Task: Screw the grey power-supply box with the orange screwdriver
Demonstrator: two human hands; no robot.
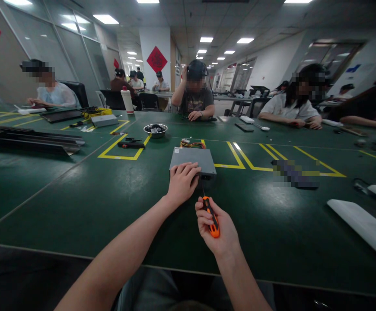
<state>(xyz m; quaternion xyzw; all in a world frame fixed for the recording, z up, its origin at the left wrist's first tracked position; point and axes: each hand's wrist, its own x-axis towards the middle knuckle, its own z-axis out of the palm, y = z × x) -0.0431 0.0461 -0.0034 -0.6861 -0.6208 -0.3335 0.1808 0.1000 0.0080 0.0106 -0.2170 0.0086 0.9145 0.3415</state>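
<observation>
A grey metal computer power supply unit [192, 157] sits on the green table in front of me, with its bundled coloured cables [192, 144] at the far side. My left hand [183, 181] holds it at the near left, fingers laid over the top edge. In my right hand [218, 224] is an orange and black screwdriver [211, 216], gripped round the handle. Its thin shaft points away from me to the unit's near face, below the socket. Whether the tip touches a screw is too small to tell.
Yellow tape outlines [240, 155] mark the green table [126, 216]. Beyond the unit stand a metal bowl [155, 131] of small dark parts and a black tool [131, 144]. A white device [363, 226] lies at right, long dark rails [29, 138] at left. Several people sit around.
</observation>
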